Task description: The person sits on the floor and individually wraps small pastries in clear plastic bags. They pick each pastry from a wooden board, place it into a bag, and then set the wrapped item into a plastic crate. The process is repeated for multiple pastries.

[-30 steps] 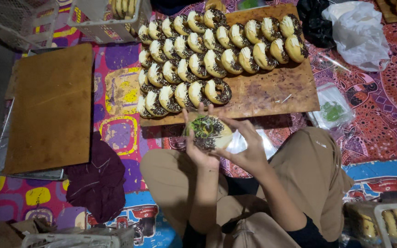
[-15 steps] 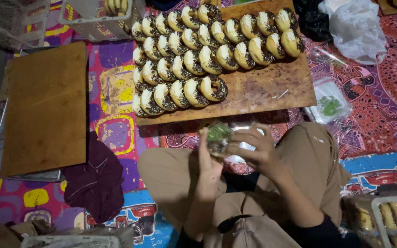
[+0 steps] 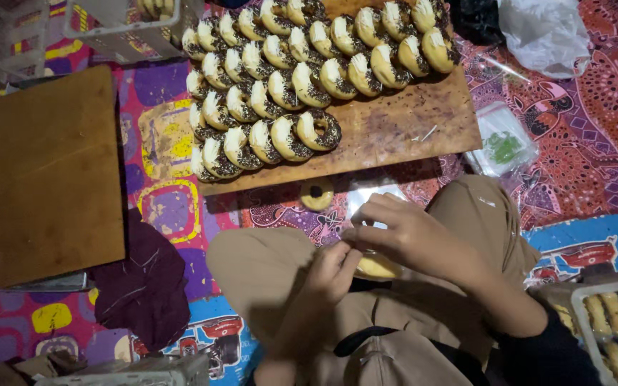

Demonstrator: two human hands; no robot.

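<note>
Over the lap, both hands pinch a plain doughnut (image 3: 377, 268): left hand (image 3: 330, 271) at its 9 o'clock edge, right hand (image 3: 402, 232) curled over the top. At 12 o'clock the board (image 3: 395, 136) of doughnuts lies well apart, its near edge bare

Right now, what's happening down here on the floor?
A seated person holds a plain golden doughnut over their lap, left hand and right hand both on it. Ahead, a brown wooden board carries rows of sprinkle-topped iced doughnuts. One bare ring doughnut lies on the patterned mat.
</note>
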